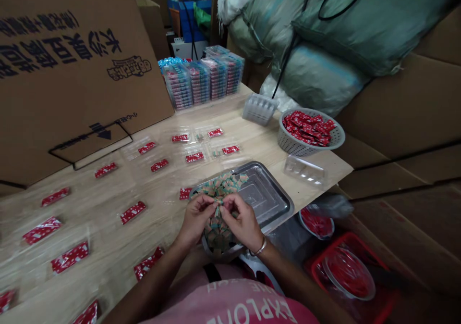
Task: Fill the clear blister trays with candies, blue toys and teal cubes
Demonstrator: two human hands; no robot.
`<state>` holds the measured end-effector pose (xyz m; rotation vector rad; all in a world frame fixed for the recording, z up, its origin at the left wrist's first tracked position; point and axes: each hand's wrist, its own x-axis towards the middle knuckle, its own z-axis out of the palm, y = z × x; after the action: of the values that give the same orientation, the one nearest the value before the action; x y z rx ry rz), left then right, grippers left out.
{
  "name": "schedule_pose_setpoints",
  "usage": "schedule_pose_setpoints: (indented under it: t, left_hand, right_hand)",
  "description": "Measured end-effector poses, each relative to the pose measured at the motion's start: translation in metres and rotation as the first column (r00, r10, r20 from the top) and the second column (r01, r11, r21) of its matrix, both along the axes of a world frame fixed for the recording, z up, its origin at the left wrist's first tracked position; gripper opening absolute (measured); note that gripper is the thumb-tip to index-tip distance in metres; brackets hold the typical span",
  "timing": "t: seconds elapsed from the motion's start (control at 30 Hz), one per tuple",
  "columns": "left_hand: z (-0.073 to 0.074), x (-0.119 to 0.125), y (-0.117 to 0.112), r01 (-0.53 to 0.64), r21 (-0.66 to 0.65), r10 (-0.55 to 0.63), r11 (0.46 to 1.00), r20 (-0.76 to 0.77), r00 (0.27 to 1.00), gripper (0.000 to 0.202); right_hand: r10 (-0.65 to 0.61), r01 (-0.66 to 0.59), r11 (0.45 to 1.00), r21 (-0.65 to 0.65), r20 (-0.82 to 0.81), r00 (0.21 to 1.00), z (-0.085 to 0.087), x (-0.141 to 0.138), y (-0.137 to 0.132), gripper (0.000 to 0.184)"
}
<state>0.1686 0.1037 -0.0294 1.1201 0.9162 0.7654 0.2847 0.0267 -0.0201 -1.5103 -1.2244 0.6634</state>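
Note:
Over a shallow metal tray (268,194), both hands are brought together with fingertips pinched. My left hand (194,216) and my right hand (243,218) grip a small green-and-tan piece (217,208) between them; its exact kind is too small to make out. A heap of similar green-and-tan pieces (225,183) covers the tray's left side, and more lie beneath my hands. Close to my left hand, a red printed packet (185,193) rests beside the tray.
Clear plastic trays with red packets (133,212) cover the table's left. A grey basket (306,143) of red packets stands at the right edge, near empty clear trays (304,171). Stacked filled trays (203,81) and a large cardboard box (79,74) are behind. A red crate (345,240) sits below.

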Motion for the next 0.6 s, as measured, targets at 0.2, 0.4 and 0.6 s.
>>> schedule_pose_setpoints:
  t: [0.2,0.4,0.6]
  left_hand:
    - [-0.006,0.003,-0.008,-0.06,0.008,0.06,0.998,0.0,0.998,0.016]
    - [-0.005,0.004,-0.017,-0.09,-0.303,0.132,0.949,0.124,0.983,0.024]
    - [-0.005,0.008,-0.013,-0.234,-0.239,0.269,0.943,0.128,0.955,0.017]
  right_hand:
    - [0.057,-0.053,0.998,-0.025,0.19,0.98,0.001,-0.002,0.0,0.011]
    - [0.234,-0.228,0.972,-0.05,0.233,0.944,0.006,0.02,0.007,0.017]
    - [0.268,-0.287,0.949,0.128,0.144,0.953,0.012,0.014,0.004,0.017]
